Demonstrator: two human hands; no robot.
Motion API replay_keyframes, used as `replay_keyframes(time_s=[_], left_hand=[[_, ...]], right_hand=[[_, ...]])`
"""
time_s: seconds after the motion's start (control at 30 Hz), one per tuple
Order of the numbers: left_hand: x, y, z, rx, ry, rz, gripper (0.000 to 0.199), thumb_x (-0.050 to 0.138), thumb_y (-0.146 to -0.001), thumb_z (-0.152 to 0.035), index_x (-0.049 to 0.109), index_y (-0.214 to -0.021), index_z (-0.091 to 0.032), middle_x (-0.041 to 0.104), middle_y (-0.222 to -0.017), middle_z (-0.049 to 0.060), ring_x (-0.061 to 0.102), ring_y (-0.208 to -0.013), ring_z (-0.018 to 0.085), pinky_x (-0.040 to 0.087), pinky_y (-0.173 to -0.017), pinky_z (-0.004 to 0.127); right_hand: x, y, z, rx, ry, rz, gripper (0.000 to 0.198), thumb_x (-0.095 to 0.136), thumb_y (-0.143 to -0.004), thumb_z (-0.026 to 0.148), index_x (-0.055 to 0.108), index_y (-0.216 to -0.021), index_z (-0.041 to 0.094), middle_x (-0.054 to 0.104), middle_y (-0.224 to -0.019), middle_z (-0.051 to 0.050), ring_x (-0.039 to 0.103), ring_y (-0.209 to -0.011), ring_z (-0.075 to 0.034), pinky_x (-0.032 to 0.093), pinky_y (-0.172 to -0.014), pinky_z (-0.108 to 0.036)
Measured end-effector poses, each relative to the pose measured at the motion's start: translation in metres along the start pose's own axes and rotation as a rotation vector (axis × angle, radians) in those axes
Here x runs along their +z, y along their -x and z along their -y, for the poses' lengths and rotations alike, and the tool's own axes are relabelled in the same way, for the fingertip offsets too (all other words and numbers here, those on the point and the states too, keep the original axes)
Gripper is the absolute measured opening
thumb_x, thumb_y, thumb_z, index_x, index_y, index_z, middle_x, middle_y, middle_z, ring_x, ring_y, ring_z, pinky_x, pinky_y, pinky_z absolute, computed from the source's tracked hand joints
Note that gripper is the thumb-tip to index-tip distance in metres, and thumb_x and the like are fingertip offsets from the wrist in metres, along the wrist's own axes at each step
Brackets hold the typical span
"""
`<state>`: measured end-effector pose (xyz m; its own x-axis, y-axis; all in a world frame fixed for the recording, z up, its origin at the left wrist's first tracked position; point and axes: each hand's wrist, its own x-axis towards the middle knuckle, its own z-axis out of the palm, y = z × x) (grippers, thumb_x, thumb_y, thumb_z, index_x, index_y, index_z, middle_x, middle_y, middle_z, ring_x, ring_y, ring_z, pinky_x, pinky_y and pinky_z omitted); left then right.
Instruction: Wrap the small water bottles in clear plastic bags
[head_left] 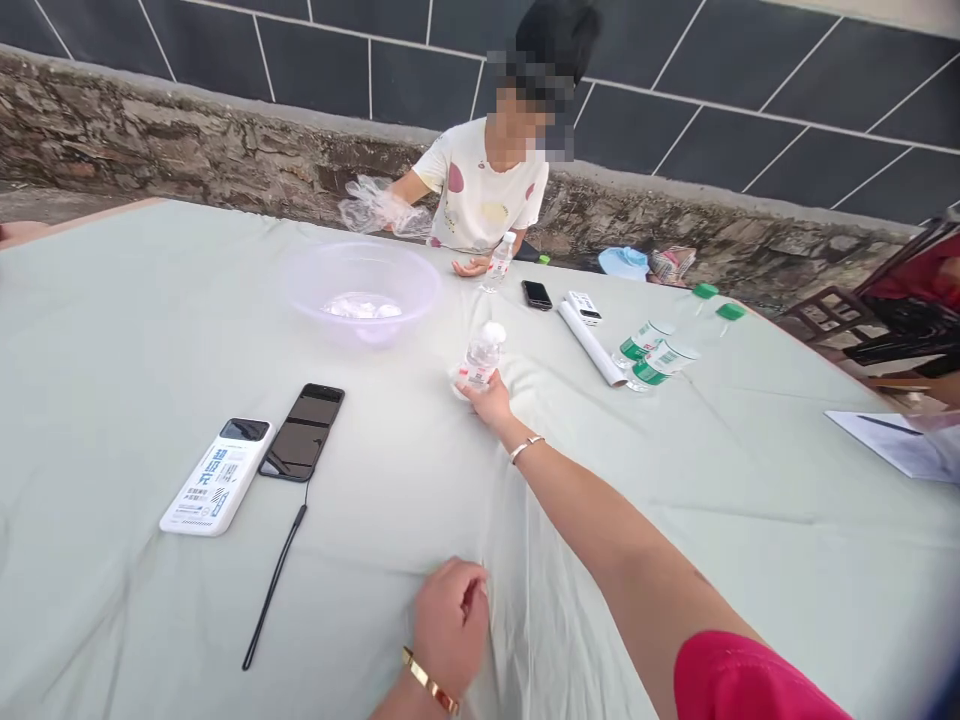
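Observation:
My right hand point(491, 402), with the arm stretched forward, grips a small clear plastic bottle point(474, 376) with a red-and-white label. The bottle stands on the cloth and has a rounded white top point(493, 334); whether this is a cap or a ball I cannot tell. My left hand point(452, 612) rests on the table near me, fingers curled into a fist, with nothing seen in it. Left of it lie a black flip phone point(304, 432) with a wrist strap point(274, 588) and a white power bank point(217, 477) printed in blue.
A translucent purple basin point(361, 262) holds white items. Across the table, a person point(480, 180) wears a clear plastic glove point(384, 207), with another small bottle point(498, 262) close by. Right of centre are a phone point(536, 294), a white roll point(592, 345) and green-capped bottles point(663, 358).

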<state>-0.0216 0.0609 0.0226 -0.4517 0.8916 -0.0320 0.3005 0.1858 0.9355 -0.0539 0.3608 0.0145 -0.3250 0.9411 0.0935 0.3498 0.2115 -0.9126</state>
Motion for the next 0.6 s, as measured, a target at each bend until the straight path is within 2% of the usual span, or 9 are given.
replay_keyframes(time_s=[0.17,0.23,0.33,0.4,0.43,0.53,0.6], left_hand=[[-0.011,-0.008,0.010,-0.026,0.152,-0.232,0.016,0.048,-0.074,-0.023,0.063,-0.072,-0.019,0.063,-0.067,0.002,0.055,-0.058,0.014,0.045,-0.058,0.027],[-0.018,-0.010,0.016,-0.048,0.198,-0.331,0.017,0.050,-0.074,-0.028,0.064,-0.075,-0.019,0.064,-0.070,0.003,0.057,-0.062,0.015,0.046,-0.061,0.027],[-0.029,-0.010,0.020,-0.097,0.308,-0.358,0.023,0.055,-0.073,-0.038,0.064,-0.080,-0.018,0.064,-0.074,0.005,0.059,-0.068,0.017,0.048,-0.064,0.029],[-0.035,-0.005,0.018,-0.125,0.440,-0.256,0.033,0.059,-0.072,-0.046,0.064,-0.086,-0.017,0.066,-0.079,0.006,0.061,-0.074,0.019,0.049,-0.069,0.031],[-0.037,-0.001,0.015,-0.141,0.535,-0.162,0.039,0.060,-0.072,-0.050,0.065,-0.090,-0.016,0.066,-0.082,0.007,0.062,-0.079,0.020,0.049,-0.073,0.032],[-0.037,0.016,0.002,-0.248,0.898,0.228,0.055,0.050,-0.077,-0.062,0.063,-0.103,-0.015,0.068,-0.093,0.010,0.063,-0.089,0.023,0.048,-0.082,0.036],[-0.031,0.029,-0.004,-0.372,1.103,0.437,0.061,0.044,-0.079,-0.065,0.062,-0.109,-0.015,0.068,-0.095,0.011,0.064,-0.090,0.025,0.049,-0.081,0.039]], right_hand=[[-0.038,0.133,0.004,0.030,-0.038,0.083,0.055,0.073,-0.060,0.042,0.053,-0.106,0.018,0.068,-0.098,-0.007,0.063,-0.087,-0.022,0.049,-0.079,-0.037],[-0.051,0.183,0.009,0.039,-0.055,0.155,0.053,0.074,-0.061,0.043,0.055,-0.103,0.018,0.068,-0.097,-0.008,0.063,-0.087,-0.023,0.049,-0.079,-0.038],[-0.066,0.245,0.020,0.045,-0.154,0.263,0.049,0.074,-0.062,0.047,0.058,-0.099,0.019,0.067,-0.096,-0.008,0.061,-0.089,-0.023,0.048,-0.079,-0.036],[-0.074,0.274,0.027,0.085,-0.276,0.403,0.049,0.072,-0.064,0.053,0.059,-0.096,0.019,0.065,-0.089,-0.006,0.060,-0.079,-0.020,0.048,-0.069,-0.032],[-0.076,0.286,0.030,0.125,-0.347,0.496,0.050,0.070,-0.065,0.056,0.060,-0.096,0.019,0.064,-0.083,-0.005,0.058,-0.071,-0.018,0.047,-0.061,-0.029],[-0.079,0.309,0.032,0.283,-0.574,0.725,0.057,0.062,-0.068,0.067,0.062,-0.095,0.017,0.059,-0.073,-0.003,0.051,-0.056,-0.012,0.041,-0.050,-0.024],[-0.078,0.317,0.031,0.356,-0.681,0.759,0.061,0.058,-0.067,0.072,0.061,-0.095,0.017,0.059,-0.073,-0.002,0.051,-0.057,-0.011,0.041,-0.052,-0.024]])
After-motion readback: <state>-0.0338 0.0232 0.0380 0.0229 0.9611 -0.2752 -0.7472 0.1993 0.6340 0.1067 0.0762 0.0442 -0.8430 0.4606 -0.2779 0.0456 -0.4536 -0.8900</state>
